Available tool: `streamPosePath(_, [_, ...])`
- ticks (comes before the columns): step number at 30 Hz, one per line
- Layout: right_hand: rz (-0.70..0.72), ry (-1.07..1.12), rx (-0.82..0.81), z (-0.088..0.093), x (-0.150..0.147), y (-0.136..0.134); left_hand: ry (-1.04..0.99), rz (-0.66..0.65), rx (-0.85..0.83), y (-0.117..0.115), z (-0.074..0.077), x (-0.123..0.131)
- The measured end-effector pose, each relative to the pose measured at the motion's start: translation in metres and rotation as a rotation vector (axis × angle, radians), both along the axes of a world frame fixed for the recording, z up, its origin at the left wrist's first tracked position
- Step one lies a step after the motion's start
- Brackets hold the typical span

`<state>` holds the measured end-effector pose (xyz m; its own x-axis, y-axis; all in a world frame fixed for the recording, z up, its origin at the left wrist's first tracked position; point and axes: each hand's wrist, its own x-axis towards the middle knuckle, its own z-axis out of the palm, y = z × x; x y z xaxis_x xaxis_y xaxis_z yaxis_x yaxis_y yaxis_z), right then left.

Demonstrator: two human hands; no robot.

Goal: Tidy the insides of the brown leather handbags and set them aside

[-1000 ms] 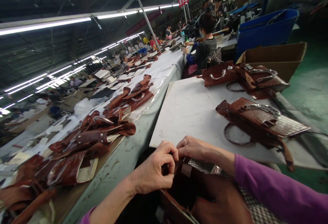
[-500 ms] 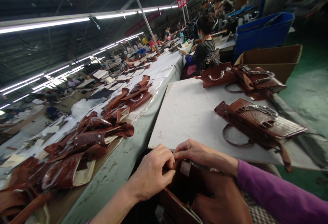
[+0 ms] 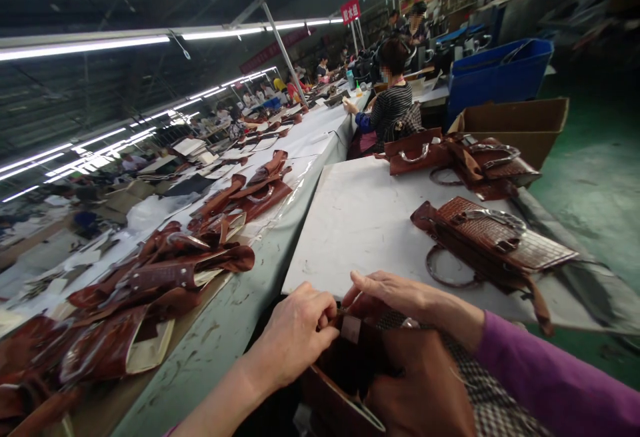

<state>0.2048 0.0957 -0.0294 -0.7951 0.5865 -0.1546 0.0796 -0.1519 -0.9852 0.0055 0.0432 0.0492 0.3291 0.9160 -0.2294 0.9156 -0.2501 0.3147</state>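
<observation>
While brown bag [image 3: 427,380] is pinched by left hand [image 3: 303,327] at its eleven o'clock, right hand's [image 3: 387,290] thumb has been lifted; right grip cannot be told, support likely one-handed.

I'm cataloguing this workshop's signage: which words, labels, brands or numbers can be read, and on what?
"胶水组": red sign on a post; first character slightly soft.
Long red banner: too blurred to read.
Pale patch inside the open brown bag: no readable text.
No brand or number legible.
</observation>
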Motion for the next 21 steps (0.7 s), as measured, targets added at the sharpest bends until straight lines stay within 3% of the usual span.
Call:
streamPosePath(4, [-0.079, -0.261, 0.233, 0.022, 0.01, -0.027, -0.011, 0.018, 0.022, -0.001, -0.001, 0.001])
streamPosePath(6, [-0.187, -0.613, 0.631, 0.022, 0.006, -0.051, -0.001, 0.036, 0.019, -0.001, -0.001, 0.004])
streamPosePath(9, [-0.388, -0.734, 0.867, 0.009, -0.002, -0.08, -0.008, 0.056, 0.028, -0.002, -0.003, 0.007])
streamPosePath(12, [-0.51, -0.681, 0.87, -0.004, 0.0, -0.094, -0.039, 0.061, 0.027, -0.003, -0.005, 0.009])
streamPosePath(16, [-0.626, -0.661, 0.699, -0.015, 0.01, -0.103, -0.049, 0.059, 0.026, -0.004, -0.005, 0.012])
streamPosePath(19, [-0.668, -0.671, 0.546, -0.021, 0.015, -0.108, -0.055, 0.039, 0.037, -0.004, -0.004, 0.015])
streamPosePath(21, [-0.652, -0.685, 0.536, -0.023, 0.017, -0.107, -0.085, 0.017, 0.046, -0.004, -0.003, 0.017])
